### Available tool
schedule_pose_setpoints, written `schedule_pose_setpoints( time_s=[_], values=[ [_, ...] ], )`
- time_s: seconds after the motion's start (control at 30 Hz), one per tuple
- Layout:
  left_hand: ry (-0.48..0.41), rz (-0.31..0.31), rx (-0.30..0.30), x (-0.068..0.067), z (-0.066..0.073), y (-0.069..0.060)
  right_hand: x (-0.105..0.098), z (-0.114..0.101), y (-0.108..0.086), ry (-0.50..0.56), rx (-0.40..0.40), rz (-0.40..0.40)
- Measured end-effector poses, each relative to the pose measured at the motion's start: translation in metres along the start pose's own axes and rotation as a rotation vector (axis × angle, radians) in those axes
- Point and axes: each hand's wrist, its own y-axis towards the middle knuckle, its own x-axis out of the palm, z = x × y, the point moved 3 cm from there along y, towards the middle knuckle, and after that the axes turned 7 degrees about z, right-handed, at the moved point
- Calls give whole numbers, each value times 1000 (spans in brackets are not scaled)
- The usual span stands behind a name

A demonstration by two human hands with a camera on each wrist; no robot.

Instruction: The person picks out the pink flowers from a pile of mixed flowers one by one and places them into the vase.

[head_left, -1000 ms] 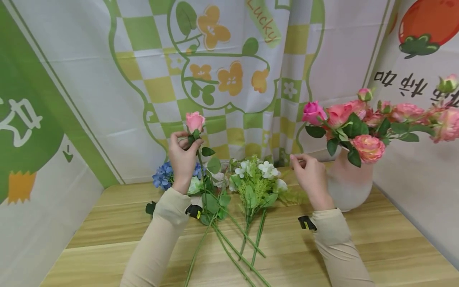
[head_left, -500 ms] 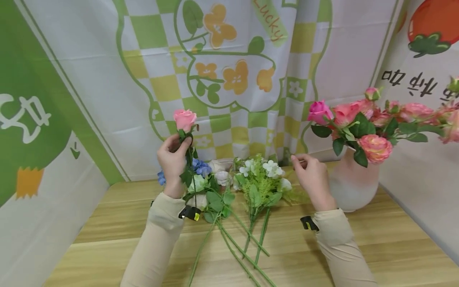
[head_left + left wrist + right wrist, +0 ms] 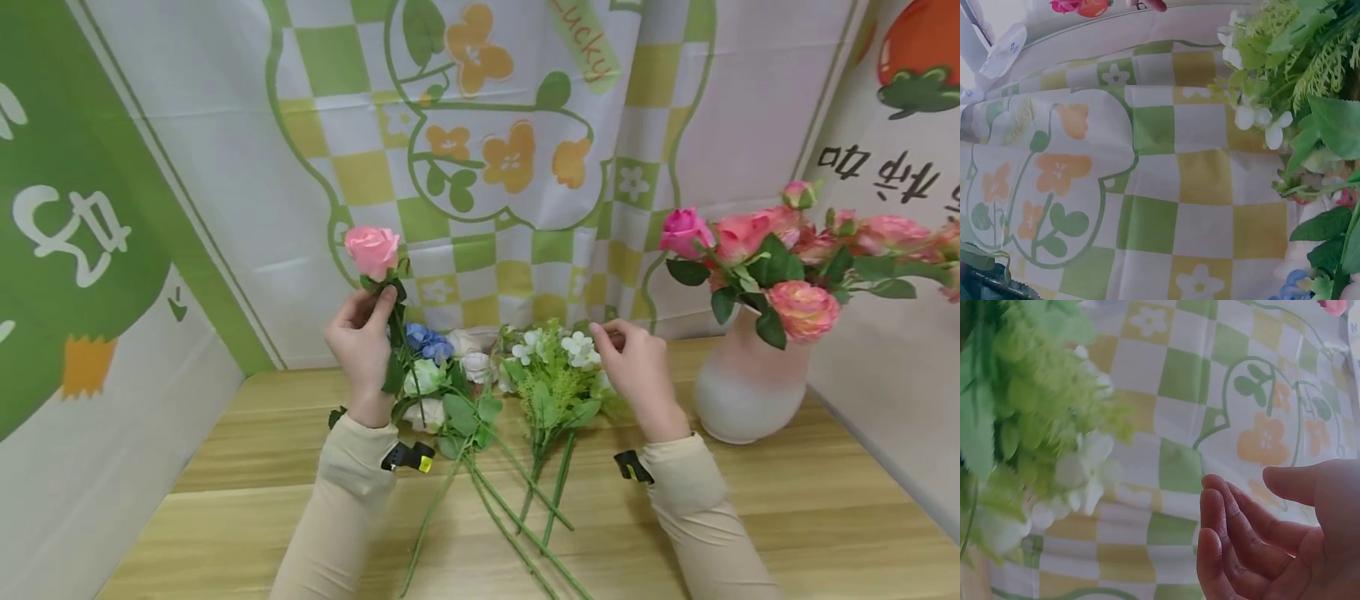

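Note:
In the head view my left hand pinches the stem of a pink rose just below its bloom. The rose stands raised, tilted a little left, its stem hanging down in front of blue hydrangea petals. My right hand hovers to the right of a bunch of greenery with white blossoms. It holds nothing; the right wrist view shows its fingers loosely curled, with a gap to the thumb. Leaves of the white-blossomed bunch also fill the right side of the left wrist view.
A pink-and-white vase with coral roses and a magenta rose stands at the right. Pale roses lie behind several green stems, which reach toward the front of the wooden table. A printed curtain hangs behind.
My left hand has drawn the pink rose leftward over the lying flowers, and the bloom now tilts left. My right hand has moved away from the vase toward the white-blossomed bunch. The head view has turned left.

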Motion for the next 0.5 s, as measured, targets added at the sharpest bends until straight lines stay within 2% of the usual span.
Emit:
schedule_pose_setpoints(
  time_s=[0.13,0.27,0.5],
  values=[
    [-72,13,23,3,7,-8,-1,-9,2,23,-28,30],
    [-121,15,21,8,12,-16,-2,-18,3,54,-25,51],
    [-109,39,-50,15,8,-33,0,-40,3,143,13,49]
  ],
)
